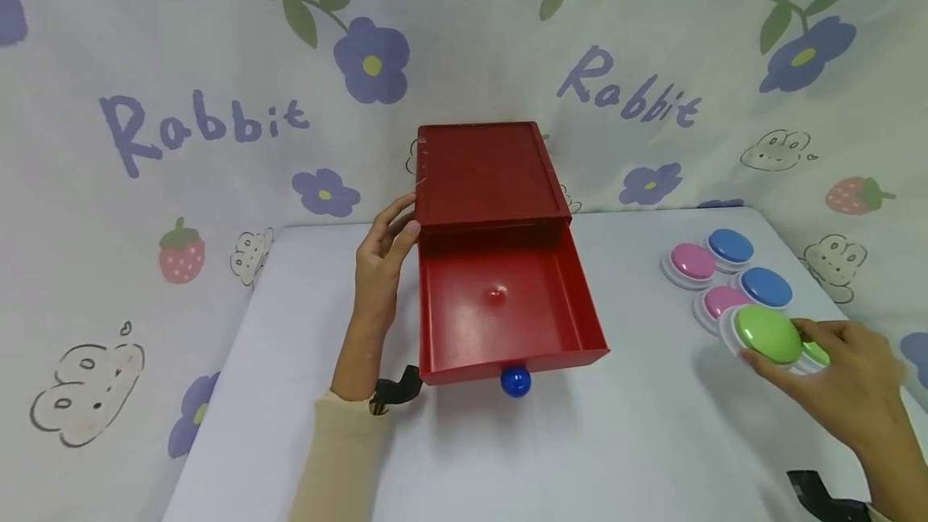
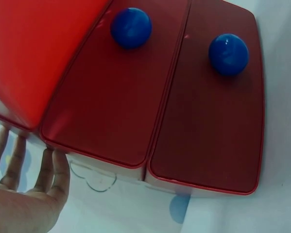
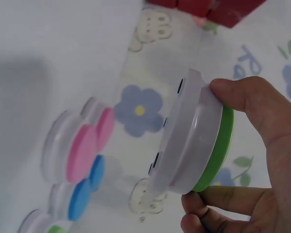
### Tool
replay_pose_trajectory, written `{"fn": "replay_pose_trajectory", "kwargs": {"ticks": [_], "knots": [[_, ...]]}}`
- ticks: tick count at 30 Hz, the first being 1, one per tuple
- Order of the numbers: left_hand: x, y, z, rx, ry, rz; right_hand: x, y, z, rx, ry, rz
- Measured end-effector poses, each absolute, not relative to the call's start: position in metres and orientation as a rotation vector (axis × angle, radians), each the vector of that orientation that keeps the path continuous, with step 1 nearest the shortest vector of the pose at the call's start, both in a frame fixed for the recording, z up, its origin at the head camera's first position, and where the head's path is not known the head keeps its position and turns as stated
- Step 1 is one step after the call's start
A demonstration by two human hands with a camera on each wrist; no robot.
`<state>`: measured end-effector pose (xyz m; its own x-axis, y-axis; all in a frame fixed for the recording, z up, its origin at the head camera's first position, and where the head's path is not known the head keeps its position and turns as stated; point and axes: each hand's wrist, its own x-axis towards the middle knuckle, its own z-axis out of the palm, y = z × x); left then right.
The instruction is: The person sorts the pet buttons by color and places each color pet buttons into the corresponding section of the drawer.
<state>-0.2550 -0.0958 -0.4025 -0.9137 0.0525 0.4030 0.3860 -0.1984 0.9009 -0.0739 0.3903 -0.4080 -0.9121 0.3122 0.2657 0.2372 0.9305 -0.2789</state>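
A red drawer cabinet (image 1: 478,176) stands mid-table with its top drawer (image 1: 500,304) pulled out; a blue ball knob (image 1: 515,382) sits on the drawer's front. My left hand (image 1: 380,264) rests against the cabinet's left side, fingers extended along it. In the left wrist view two lower drawer fronts (image 2: 104,97) show, each with a blue knob. Over on the right, my right hand (image 1: 848,369) pinches a green push button (image 1: 768,334) with a white base between thumb and fingers. The right wrist view shows this button (image 3: 196,136) lifted and tilted, its underside facing left.
Beyond the held button, two pink buttons (image 1: 693,261) and two blue buttons (image 1: 731,246) stand clustered on the white table (image 1: 638,425). A second green button (image 1: 817,354) is partly hidden behind my right hand. A patterned cloth (image 1: 464,39) hangs behind the table.
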Motion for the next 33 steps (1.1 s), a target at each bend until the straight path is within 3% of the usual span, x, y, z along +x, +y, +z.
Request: {"fn": "replay_pose_trajectory", "kwargs": {"ticks": [17,33], "knots": [[-0.256,-0.094,-0.404,-0.508,-1.845,-2.198,-0.09,0.337,-0.347,0.126,-2.541,0.49],[-0.255,-0.094,-0.403,-0.506,-1.832,-2.211,-0.099,0.281,-0.314,0.317,-2.497,0.619]]}}
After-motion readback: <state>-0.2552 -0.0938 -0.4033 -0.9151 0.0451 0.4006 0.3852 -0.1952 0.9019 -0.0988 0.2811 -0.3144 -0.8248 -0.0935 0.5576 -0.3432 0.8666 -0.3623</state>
